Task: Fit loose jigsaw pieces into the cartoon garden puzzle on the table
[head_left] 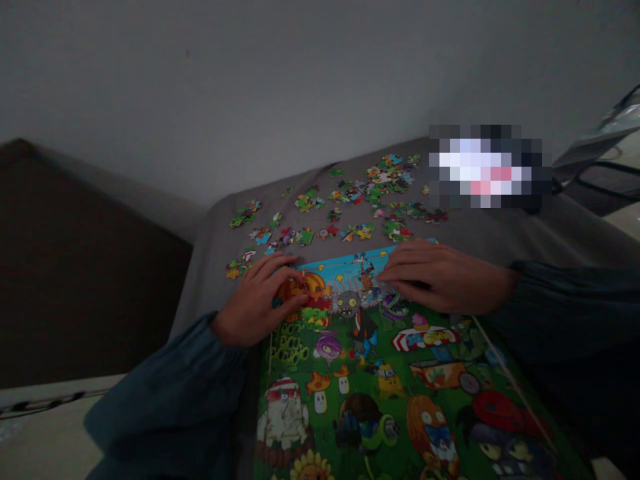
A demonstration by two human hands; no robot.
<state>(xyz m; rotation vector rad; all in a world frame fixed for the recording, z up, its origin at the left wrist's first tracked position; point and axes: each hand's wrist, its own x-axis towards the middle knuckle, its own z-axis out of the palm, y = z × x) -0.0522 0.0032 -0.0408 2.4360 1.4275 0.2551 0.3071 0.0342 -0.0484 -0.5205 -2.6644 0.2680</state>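
A puzzle board [320, 400] with a printed cartoon picture of plants and zombies on green, under a blue sky strip, lies in front of me. My left hand [255, 300] rests at the board's upper left corner, fingers curved and thumb apart, next to an orange pumpkin picture. Over the upper right part lies my right hand [443, 275], its fingers stretched leftward toward a small zombie figure. I see nothing held in either hand, though the underside of the right fingers is hidden. Beyond the board, loose jigsaw pieces [357, 232] are scattered in small clumps.
The pieces lie on a grey cloth-covered surface [205, 287] that ends at a pale wall [250, 87]. A blurred-out bright patch [485, 163] is at the back right, with black cables [607, 177] beside it. A dark brown panel [75, 267] stands left.
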